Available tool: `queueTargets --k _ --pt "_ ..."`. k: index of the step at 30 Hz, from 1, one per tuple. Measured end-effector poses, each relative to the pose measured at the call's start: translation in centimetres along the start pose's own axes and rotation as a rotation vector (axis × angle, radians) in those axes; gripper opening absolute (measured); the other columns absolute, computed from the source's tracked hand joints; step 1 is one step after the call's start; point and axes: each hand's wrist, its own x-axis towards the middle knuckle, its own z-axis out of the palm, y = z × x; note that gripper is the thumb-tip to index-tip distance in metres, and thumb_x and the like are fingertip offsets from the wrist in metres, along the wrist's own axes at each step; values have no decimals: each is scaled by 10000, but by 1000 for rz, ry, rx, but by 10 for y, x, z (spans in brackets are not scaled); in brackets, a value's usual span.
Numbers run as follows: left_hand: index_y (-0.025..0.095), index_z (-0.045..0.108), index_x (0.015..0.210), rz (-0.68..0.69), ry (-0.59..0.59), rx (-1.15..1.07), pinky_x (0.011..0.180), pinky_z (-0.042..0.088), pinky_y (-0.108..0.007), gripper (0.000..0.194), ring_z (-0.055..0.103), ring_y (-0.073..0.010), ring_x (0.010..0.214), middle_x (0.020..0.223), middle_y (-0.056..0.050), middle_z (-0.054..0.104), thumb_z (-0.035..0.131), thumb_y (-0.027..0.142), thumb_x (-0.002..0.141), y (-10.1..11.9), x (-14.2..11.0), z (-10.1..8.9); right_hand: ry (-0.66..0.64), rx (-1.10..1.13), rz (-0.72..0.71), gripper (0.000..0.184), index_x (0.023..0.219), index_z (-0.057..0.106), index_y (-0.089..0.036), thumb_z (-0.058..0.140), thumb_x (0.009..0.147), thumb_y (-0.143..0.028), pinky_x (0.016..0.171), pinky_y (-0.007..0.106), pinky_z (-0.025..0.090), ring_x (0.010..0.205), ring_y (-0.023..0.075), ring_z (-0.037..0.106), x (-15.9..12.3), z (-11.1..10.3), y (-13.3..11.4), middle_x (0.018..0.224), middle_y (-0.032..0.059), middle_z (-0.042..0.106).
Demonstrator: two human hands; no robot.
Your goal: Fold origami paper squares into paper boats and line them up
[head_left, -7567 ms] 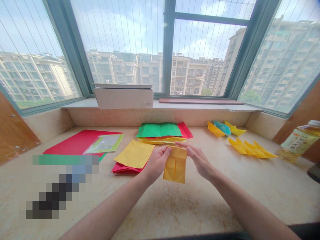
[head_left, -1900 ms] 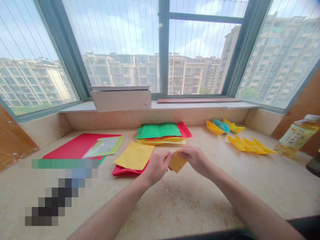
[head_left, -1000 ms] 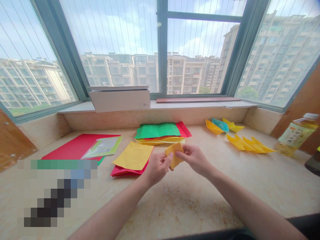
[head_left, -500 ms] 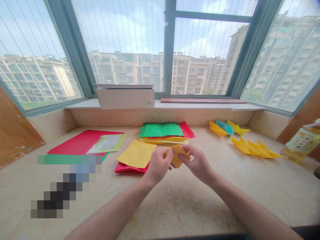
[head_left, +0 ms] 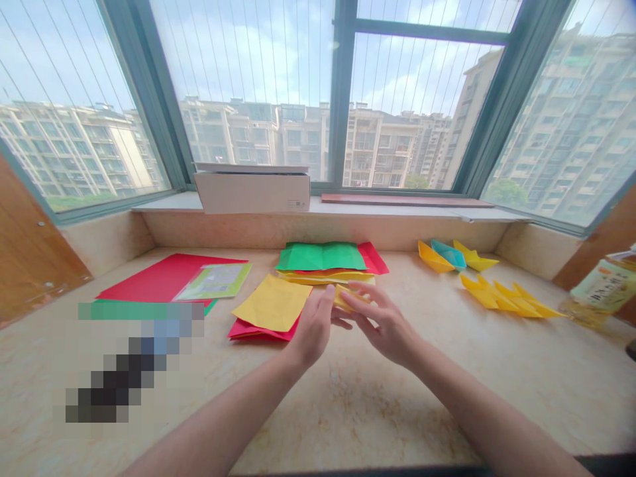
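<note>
1. Folded yellow paper (head_left: 350, 298) hovers between left hand (head_left: 312, 326) and right hand (head_left: 382, 326), above stone counter (head_left: 397, 411).
2. Left fingers pressed together; right fingers (head_left: 370, 306) spread across the paper; any pinch hidden.
3. Light fingertip contact looks best for keeping creases crisp.
4. Loose yellow sheet (head_left: 272, 303) lies just left.

No text can be read clearly in this moment. Far to the right of the grip, a plastic bottle (head_left: 599, 291) carries a pale label (head_left: 603, 286) with dark characters, maybe Chinese, but they are too blurred and cut by the picture edge. Ahead and left of the left hand (head_left: 312, 326) and the right hand (head_left: 383, 326), a white box (head_left: 252, 193) has small print (head_left: 298, 205) low on its front, too small to read. Left of the grip, a green packet (head_left: 213, 281) shows printing that I also cannot read.
</note>
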Motion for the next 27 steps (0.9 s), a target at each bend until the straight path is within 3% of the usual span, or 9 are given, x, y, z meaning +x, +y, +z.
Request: queueTargets --k 3,5,8,11,14,18,24,27 --pt "116 628 978 27 -40 40 616 606 -296 484 744 -233 780 939 -115 735 512 580 910 -1 2 -1 -72 22 51 442 1421 506 -353 513 984 -294 1054 522 446 1316 294 490 2 -4 0 1483 100 460" --pt "123 601 992 29 -27 47 620 610 -297 449 747 -228 779 985 -114 724 534 559 909 -3 4 -1 -39 130 133 398 1399 542 -311 445 1013 -336 1063 510 436 1288 281 522 5 -4 0 1429 108 528" --pt "129 564 1051 45 10 34 621 615 -308 444 751 -225 774 1018 -118 716 514 552 923 -6 5 -1 88 331 336 406 1344 590 -234 454 1005 -411 909 435 534 1010 238 669 8 -4 2 1147 112 701" --pt "131 558 1003 63 22 76 610 610 -308 457 750 -222 741 936 -110 728 477 575 932 -7 5 -1 80 495 494 412 1170 687 -178 599 912 -487 690 342 553 729 192 666 10 -5 6 883 78 739" --pt "125 581 876 50 4 216 555 580 -276 492 734 -204 652 791 -98 728 468 602 925 -9 5 -5 164 525 551 365 945 731 -165 701 822 -508 657 314 518 690 180 641 11 -8 8 799 64 733" --pt "115 596 795 -31 -77 280 455 503 -231 540 682 -166 523 700 -107 724 513 642 882 -13 7 -10 290 496 577 369 890 720 -168 743 777 -519 620 288 476 668 162 608 14 -13 9 793 57 720" --pt "120 585 822 -78 -101 114 449 491 -230 559 670 -156 498 696 -108 736 493 668 879 -15 7 -7 33 649 609 565 689 664 -150 518 881 -660 511 265 433 508 127 549 17 -15 6 620 56 671" --pt "117 585 809 -112 -115 84 439 484 -230 570 672 -161 495 687 -112 735 497 677 872 -15 6 -5 53 583 568 514 684 650 -159 557 878 -626 509 257 432 508 127 545 16 -16 5 593 37 652"
